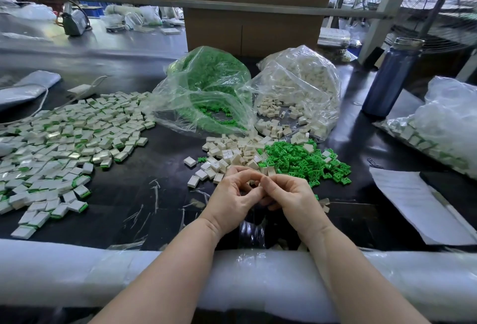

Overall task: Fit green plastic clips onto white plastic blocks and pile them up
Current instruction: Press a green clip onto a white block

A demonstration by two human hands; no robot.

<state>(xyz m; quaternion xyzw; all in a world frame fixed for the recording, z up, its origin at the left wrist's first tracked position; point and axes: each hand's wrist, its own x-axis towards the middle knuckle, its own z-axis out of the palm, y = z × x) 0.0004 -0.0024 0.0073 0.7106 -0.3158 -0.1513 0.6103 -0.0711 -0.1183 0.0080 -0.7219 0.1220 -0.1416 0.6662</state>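
Nearest, the left hand (233, 201) and right hand (289, 198) meet at the middle of the desk (144, 194), fingertips curled together in a closed grip on a small white block (254, 183); whether a clip is already seated in it is hidden by the fingers. Just beyond, at 12 o'clock, lie loose white blocks (232, 154), with loose green clips (304, 161) at 1 o'clock. At 9 to 10 o'clock spreads the large pile of finished pieces (69, 140), so much looks done. Farther off, the open bag of green clips (209, 88) and bag of white blocks (296, 93) remain well filled, so plenty seems left. At 3 o'clock are papers (413, 204) and another filled bag (444, 127); a blue bottle (389, 78) stands at 2 o'clock. Nothing blocks the reach to either loose heap.
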